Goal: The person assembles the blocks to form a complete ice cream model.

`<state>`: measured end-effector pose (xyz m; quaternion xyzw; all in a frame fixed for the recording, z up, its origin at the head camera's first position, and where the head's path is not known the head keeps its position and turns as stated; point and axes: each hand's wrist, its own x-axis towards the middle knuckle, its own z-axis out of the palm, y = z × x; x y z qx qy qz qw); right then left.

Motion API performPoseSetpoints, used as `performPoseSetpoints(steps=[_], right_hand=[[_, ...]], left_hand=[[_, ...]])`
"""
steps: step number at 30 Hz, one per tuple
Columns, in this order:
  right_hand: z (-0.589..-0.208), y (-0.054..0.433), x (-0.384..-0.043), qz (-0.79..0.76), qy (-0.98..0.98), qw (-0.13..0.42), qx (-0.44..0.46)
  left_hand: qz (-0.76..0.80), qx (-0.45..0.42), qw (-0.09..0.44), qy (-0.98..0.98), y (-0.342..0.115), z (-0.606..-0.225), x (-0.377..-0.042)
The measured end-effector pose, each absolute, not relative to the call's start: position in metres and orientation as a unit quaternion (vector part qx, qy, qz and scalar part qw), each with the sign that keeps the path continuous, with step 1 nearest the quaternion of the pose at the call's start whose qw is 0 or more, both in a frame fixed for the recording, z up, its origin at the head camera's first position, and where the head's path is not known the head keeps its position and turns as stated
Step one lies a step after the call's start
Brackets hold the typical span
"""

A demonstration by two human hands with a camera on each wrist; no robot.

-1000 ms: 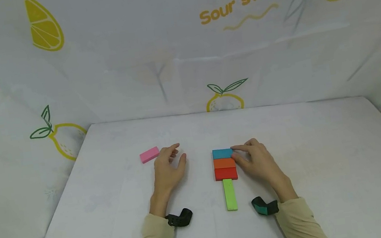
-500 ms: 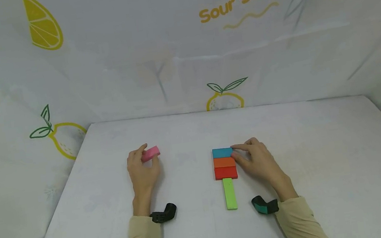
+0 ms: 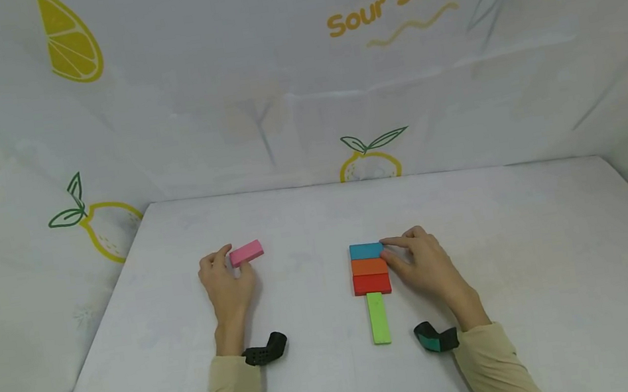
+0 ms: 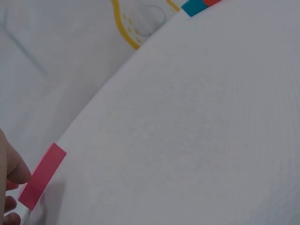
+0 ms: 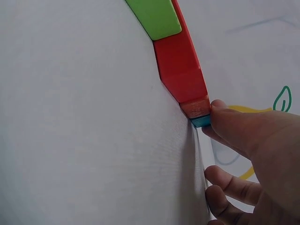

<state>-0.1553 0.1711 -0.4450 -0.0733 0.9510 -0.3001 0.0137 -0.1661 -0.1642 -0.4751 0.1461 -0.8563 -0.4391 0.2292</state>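
Observation:
In the head view my left hand (image 3: pixel 227 287) is beside a pink block (image 3: pixel 246 253) that lies tilted on the table. Its thumb touches or almost touches the block's near side, and the forefinger is at its left end. My right hand (image 3: pixel 429 265) pinches the right end of a blue block (image 3: pixel 365 251) between thumb and forefinger. Against the blue block lie an orange block (image 3: pixel 369 266) and then a red block (image 3: pixel 371 284), flush in a column. A light green block (image 3: pixel 378 318) stands lengthwise below the red one, its end touching it.
The white table (image 3: pixel 540 258) ends at a back edge below a white cloth (image 3: pixel 257 137) printed with lemons and words. Black wrist cameras (image 3: pixel 266 350) stick out inward from both wrists.
My left hand has moved left, from right of the pink block to around its left end. The pink block lies practically where it was. The right hand and the other blocks are still.

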Motion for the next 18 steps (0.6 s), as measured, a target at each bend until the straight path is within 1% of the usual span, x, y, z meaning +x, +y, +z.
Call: performPoseSetpoints(steps=[8, 13, 18], right_hand=[[-0.4464, 0.172, -0.1551, -0.301, 0.95, 0.008, -0.076], [-0.4465, 0.1724, -0.1554, -0.304, 0.949, 0.003, -0.081], [-0.4459, 0.1722, -0.1555, -0.304, 0.949, 0.005, -0.08]], left_hand=[[-0.428, 0.159, 0.186, -0.87, -0.1641, -0.4742, -0.1668], [-0.42, 0.163, 0.179, -0.875, -0.1639, -0.4736, -0.1665], [-0.411, 0.157, 0.185, -0.879, -0.164, -0.4752, -0.1668]])
